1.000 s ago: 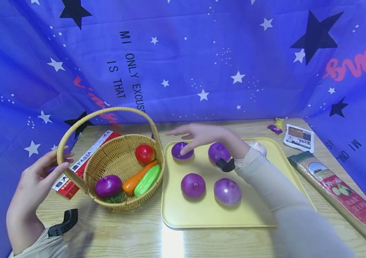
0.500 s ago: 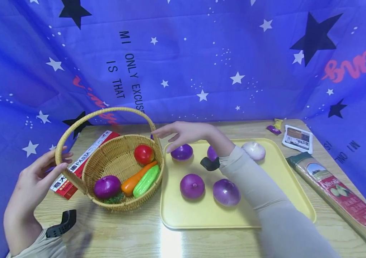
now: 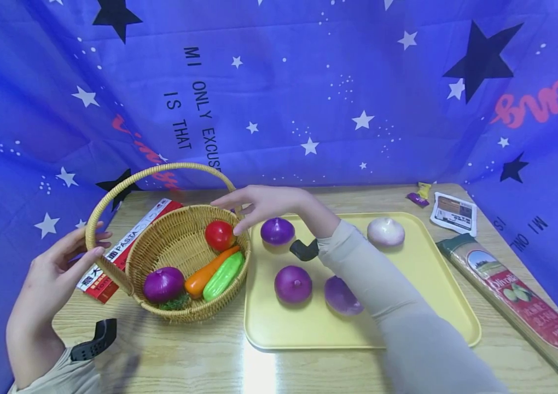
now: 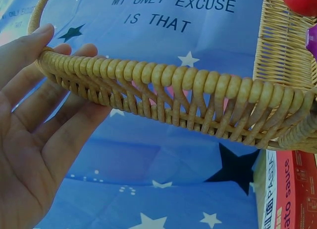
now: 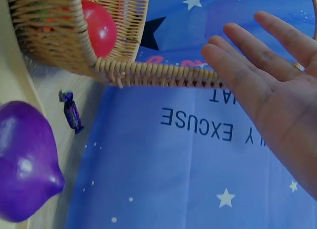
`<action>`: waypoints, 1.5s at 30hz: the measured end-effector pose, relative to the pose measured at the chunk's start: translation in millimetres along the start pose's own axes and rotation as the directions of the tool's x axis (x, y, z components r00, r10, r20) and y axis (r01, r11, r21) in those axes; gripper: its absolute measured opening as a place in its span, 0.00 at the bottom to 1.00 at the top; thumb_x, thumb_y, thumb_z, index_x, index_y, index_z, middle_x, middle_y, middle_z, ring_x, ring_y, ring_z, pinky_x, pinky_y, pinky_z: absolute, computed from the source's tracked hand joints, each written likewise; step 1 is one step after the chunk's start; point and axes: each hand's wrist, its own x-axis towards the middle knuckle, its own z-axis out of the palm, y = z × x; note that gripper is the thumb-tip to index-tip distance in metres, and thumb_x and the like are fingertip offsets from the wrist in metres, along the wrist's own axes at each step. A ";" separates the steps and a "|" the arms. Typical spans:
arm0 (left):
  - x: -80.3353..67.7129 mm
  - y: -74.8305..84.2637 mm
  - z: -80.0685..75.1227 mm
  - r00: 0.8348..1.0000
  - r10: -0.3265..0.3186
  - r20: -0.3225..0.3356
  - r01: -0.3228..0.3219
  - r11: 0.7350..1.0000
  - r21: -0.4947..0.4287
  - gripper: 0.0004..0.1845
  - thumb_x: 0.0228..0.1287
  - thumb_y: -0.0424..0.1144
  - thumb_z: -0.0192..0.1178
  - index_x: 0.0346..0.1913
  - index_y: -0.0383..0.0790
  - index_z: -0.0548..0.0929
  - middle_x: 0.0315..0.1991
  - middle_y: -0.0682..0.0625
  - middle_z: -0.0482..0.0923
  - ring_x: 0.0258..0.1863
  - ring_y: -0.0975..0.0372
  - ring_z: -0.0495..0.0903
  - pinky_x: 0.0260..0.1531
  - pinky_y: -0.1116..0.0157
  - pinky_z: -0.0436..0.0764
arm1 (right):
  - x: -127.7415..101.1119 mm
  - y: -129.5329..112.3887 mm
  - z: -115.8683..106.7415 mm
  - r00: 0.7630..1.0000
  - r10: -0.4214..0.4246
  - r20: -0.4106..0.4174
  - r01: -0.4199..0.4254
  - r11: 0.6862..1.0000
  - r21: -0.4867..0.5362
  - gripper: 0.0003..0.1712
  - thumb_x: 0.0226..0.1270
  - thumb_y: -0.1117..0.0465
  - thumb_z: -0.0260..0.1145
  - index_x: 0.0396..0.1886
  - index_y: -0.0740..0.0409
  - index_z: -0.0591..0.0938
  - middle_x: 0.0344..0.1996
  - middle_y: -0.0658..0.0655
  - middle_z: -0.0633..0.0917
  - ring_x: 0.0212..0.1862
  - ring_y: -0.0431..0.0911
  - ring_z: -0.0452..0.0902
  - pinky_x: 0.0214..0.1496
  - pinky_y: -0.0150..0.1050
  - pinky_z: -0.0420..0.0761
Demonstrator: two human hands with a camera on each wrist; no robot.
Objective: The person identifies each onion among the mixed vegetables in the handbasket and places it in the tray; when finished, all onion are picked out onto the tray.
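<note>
A wicker basket (image 3: 168,235) with a tall arched handle (image 3: 161,171) stands left of centre. My left hand (image 3: 50,282) holds the handle's left side, its thumb on one face and its fingers on the other. In the basket lie a red tomato (image 3: 219,235), a carrot (image 3: 205,280), a green cucumber-like vegetable (image 3: 223,276) and a purple onion (image 3: 163,284). My right hand (image 3: 264,202), fingers extended and holding nothing, is by the handle's right side, above the rim; in the right wrist view its fingers (image 5: 242,73) overlap the handle, and contact is unclear.
A yellow tray (image 3: 308,336) right of the basket bears several purple onions (image 3: 293,284) and a white onion-like bulb (image 3: 385,232); my right forearm covers part of it. A pasta box (image 3: 106,279) lies behind the basket, a long Olivoilà packet (image 3: 530,301) at the right.
My right hand has moved left from above the tray's back-left onion to the basket handle's right side. The left hand keeps its place on the handle.
</note>
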 end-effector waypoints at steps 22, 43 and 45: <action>0.4 -4.0 -3.6 1.000 0.002 0.011 -0.002 1.000 0.023 0.20 0.65 0.28 0.55 0.60 0.36 0.74 0.47 0.75 0.77 0.46 0.85 0.76 0.47 0.89 0.72 | 68.3 -23.7 9.0 0.997 -0.052 0.053 0.048 0.996 0.078 0.40 0.63 0.54 0.66 0.71 0.56 0.61 0.70 0.55 0.66 0.71 0.45 0.61 0.73 0.32 0.63; 0.7 -1.9 -1.5 0.999 -0.030 0.014 0.030 0.999 -0.017 0.22 0.65 0.28 0.55 0.62 0.36 0.73 0.46 0.72 0.79 0.44 0.83 0.78 0.45 0.88 0.74 | 129.9 -25.4 41.4 0.995 -0.008 0.098 -0.013 0.976 0.217 0.36 0.63 0.55 0.65 0.70 0.50 0.65 0.67 0.50 0.69 0.68 0.40 0.67 0.64 0.23 0.70; 0.7 -2.3 -1.4 1.000 -0.017 0.011 0.017 1.000 -0.021 0.21 0.65 0.27 0.55 0.61 0.35 0.73 0.46 0.71 0.79 0.44 0.82 0.79 0.46 0.87 0.74 | 134.4 -23.8 45.9 0.995 -0.001 0.102 -0.025 0.967 0.253 0.36 0.64 0.55 0.65 0.70 0.50 0.64 0.68 0.49 0.69 0.68 0.40 0.66 0.63 0.23 0.70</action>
